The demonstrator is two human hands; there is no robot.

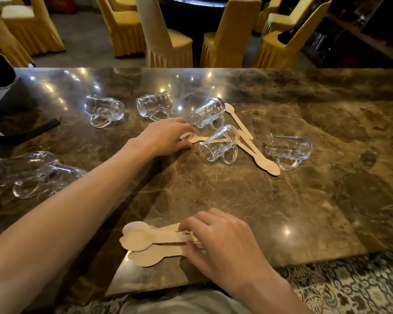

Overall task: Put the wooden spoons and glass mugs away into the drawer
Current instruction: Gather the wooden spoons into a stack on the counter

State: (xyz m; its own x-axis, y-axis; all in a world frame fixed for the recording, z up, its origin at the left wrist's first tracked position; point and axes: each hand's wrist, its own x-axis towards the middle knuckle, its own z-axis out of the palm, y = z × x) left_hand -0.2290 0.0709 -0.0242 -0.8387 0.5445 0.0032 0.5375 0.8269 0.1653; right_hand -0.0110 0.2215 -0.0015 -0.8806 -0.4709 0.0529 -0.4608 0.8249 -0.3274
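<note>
While the right hand (222,243) pinches a fanned bundle of pale flat wooden spoons (150,242) at six o'clock on the brown marbled stone table (304,200), the left hand (166,135) reaches to centre, fingers curled onto one more pale wooden spoon (194,138). At two o'clock from it lie loose wooden spoons (256,152) among clear glass mugs (218,145) tipped on their sides; two more tipped mugs (30,173) lie at nine o'clock.

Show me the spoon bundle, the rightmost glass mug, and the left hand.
spoon bundle (141,240), head view, on the stacked bowls.
rightmost glass mug (289,147), head view, on its side wall.
left hand (166,137), head view, on its back.
</note>
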